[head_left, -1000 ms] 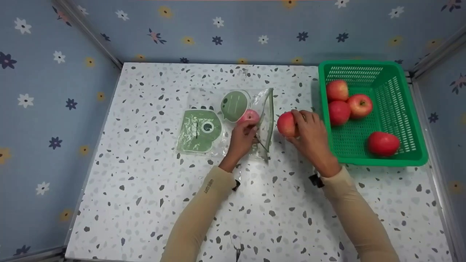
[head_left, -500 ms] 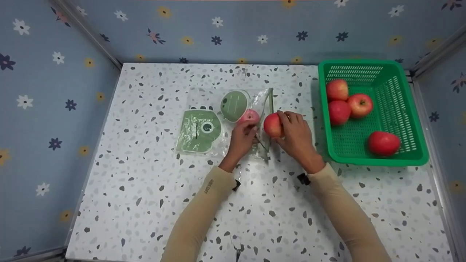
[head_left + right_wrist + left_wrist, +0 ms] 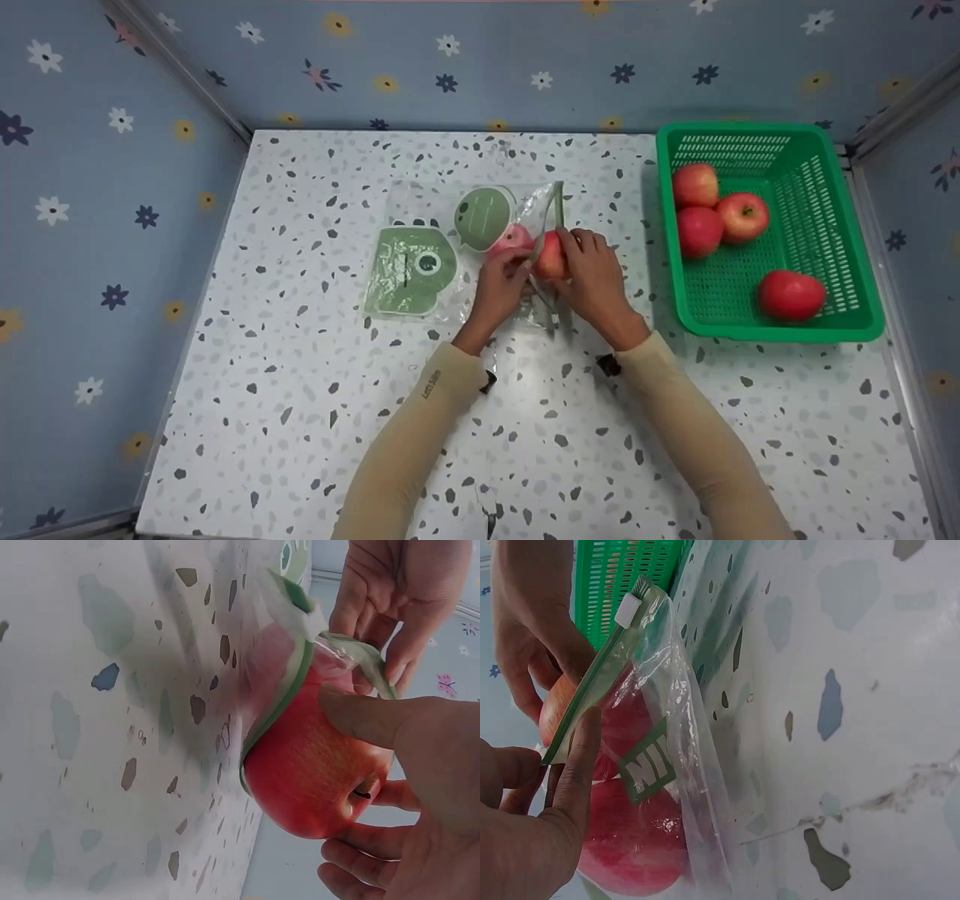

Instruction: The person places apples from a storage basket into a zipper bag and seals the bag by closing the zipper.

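While my two hands meet at the mouth of the bag, this is how things lie.

Right hand: my right hand has its fingers and thumb curled round a round red apple, holding it firmly; the right wrist view shows my thumb across the top of the fruit and my other fingers under it.

Held apple: it sits half through the mouth of the clear plastic zip bag with a green seal strip, the green strip lying against its skin.

Left hand: my left hand pinches the upper lip of the bag's mouth between thumb and fingers, lifting that edge off the table; it grips only the plastic.

Bag: it lies flat near the middle of the white speckled table, mouth toward 3 o'clock, with green printed panels on its face.

Apple inside: a second, pinkish-red apple already lies in the bag, just at 9 o'clock of the one I hold; whether the two touch, I cannot tell.

Basket: a green slotted plastic basket stands at 3 o'clock of my hands, well apart from the bag.

In the basket: three red apples cluster at its far end, and one more red apple lies alone at its near end.
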`<state>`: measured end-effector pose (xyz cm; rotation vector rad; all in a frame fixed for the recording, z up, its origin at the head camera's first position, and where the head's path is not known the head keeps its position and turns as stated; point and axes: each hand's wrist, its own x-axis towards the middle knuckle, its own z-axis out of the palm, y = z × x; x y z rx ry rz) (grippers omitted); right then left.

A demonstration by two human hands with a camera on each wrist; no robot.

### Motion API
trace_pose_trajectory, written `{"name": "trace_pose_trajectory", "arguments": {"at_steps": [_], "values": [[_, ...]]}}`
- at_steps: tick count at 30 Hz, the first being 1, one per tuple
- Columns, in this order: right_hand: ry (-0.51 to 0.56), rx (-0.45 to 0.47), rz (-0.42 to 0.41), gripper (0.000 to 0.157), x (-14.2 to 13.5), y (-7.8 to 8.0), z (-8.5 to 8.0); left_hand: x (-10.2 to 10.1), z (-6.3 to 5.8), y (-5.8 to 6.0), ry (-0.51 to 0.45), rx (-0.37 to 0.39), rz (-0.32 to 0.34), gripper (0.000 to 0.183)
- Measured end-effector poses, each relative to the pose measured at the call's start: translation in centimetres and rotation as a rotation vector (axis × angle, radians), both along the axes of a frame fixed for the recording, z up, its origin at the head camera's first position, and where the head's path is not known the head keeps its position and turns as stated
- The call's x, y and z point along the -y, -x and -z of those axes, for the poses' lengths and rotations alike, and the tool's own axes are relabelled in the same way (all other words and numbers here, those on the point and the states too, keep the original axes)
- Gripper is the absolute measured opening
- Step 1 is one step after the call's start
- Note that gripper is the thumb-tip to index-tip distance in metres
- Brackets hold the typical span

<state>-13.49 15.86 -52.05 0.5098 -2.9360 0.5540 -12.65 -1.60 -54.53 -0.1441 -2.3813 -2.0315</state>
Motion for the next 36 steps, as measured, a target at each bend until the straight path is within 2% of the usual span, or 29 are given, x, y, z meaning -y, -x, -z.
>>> {"name": "trace_pose_trajectory", "arguments": {"at_steps": [7, 12, 17, 22, 26, 29, 36], "values": [[0.054, 0.004, -0.004, 0.078, 0.7, 0.7, 0.8, 0.0, -0.2, 0.0, -0.009, 0.032, 0.005, 0.022], [0.104, 0.008, 0.005, 0.072, 1.3, 1.2, 1.8, 0.0, -0.3, -0.1, -0.019, 0.070, 0.002, 0.022], [0.135, 0.041, 0.033, 0.068, 1.7, 1.5, 2.4, 0.0, -0.5, -0.2, -0.010, 0.071, -0.001, 0.023], [0.134, 0.056, 0.055, 0.076, 1.3, 1.2, 2.3, 0.2, -0.4, -0.1, -0.011, 0.059, 0.011, 0.022], [0.131, 0.072, 0.083, 0.080, 1.1, 0.7, 2.1, 0.3, -0.3, -0.1, -0.058, 0.077, 0.025, 0.021], [0.128, 0.074, 0.104, 0.077, 1.1, 0.4, 2.1, 0.4, -0.4, -0.2, -0.079, 0.083, 0.029, 0.021], [0.184, 0.045, 0.117, 0.066, 1.4, 0.5, 2.9, 0.3, -0.4, -0.2, -0.055, 0.082, 0.030, 0.022]]}}
